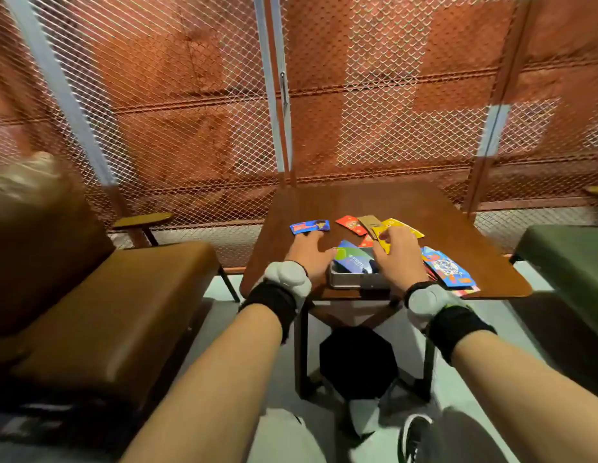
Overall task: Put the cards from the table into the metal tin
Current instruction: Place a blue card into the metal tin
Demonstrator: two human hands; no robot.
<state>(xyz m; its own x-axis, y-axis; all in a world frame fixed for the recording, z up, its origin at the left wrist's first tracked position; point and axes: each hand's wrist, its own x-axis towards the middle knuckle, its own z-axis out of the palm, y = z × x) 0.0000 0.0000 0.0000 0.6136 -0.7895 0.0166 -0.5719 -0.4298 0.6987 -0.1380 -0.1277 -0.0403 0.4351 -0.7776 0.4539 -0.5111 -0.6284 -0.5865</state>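
An open metal tin (356, 281) sits at the near edge of the wooden table (384, 202), with a blue-green card (352, 257) lying tilted inside it. My left hand (307, 253) rests flat on the table against the tin's left side, fingers spread, its fingertips near a blue card (310, 226). My right hand (396, 253) is over the tin's right side, pinching a yellow card (399, 228). A red card (351, 223) and a tan card (371, 222) lie behind it. Several colourful cards (448, 269) are fanned to the right of the tin.
A brown leather bench (100, 312) stands to the left, a green seat (571, 259) to the right. A metal mesh fence (224, 111) runs behind the table. A black stool or base (357, 360) sits under the table by my knees.
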